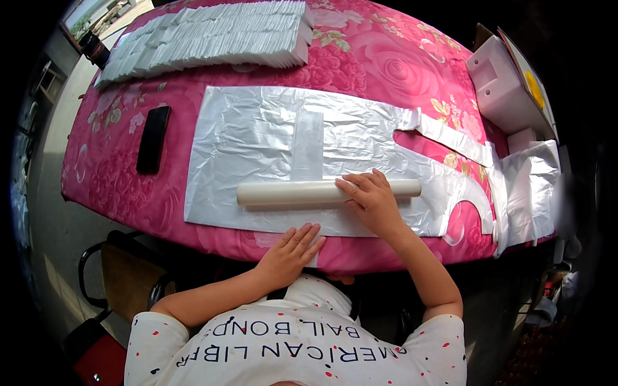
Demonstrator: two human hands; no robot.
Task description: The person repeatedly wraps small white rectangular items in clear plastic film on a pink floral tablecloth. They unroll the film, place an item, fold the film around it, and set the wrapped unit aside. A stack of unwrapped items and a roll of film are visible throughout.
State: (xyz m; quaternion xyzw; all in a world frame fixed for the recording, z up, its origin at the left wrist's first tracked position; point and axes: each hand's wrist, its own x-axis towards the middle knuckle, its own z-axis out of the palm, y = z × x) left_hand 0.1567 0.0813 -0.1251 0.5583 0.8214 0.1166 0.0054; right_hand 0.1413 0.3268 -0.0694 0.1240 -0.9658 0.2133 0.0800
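We see two curved lines of large, dark-blue capital letters, upside down to us, printed across the white, red-flecked, short-sleeved cloth shirt; the upper line is shorter; the lower one runs wider, partly lost in folds.

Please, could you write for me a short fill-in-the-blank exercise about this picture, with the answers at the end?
1. The person's ____ hand rests on the long, pale, cylindrical roll.
2. The flat, black, rectangular object lies to the ____ of the wide, silvery plastic sheet.
3. The background colour of the rose-patterned tablecloth is mainly ____.

Missing words: right; left; pink.
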